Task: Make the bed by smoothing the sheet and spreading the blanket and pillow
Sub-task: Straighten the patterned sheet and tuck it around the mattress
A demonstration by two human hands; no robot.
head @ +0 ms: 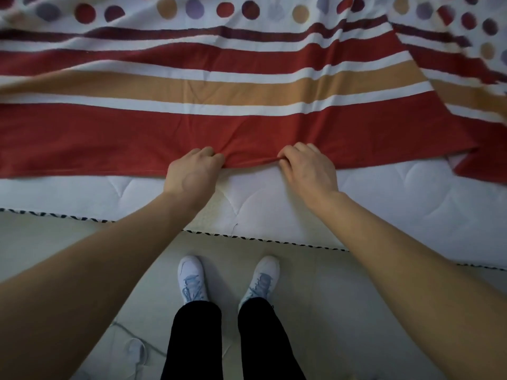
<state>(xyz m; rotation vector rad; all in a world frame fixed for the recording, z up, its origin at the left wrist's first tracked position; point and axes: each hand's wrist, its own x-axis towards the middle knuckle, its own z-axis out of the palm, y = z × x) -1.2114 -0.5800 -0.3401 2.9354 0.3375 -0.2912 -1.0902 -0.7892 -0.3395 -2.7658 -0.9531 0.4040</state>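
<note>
A white quilted mattress [397,204] with curved stitching runs across the middle of the view. Its near edge is trimmed with piping [274,240] in dark and light stripes. Below it is a smooth, pale beige floor [343,311]. On the floor at the lower left lies a thin pale cord [123,328], joined to a small white object too blurred to name. The light is soft and dim, with only faint shadows.

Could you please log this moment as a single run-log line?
step: smoothing sheet | left hand: grips sheet edge | right hand: grips sheet edge | mattress: near strip uncovered
</note>
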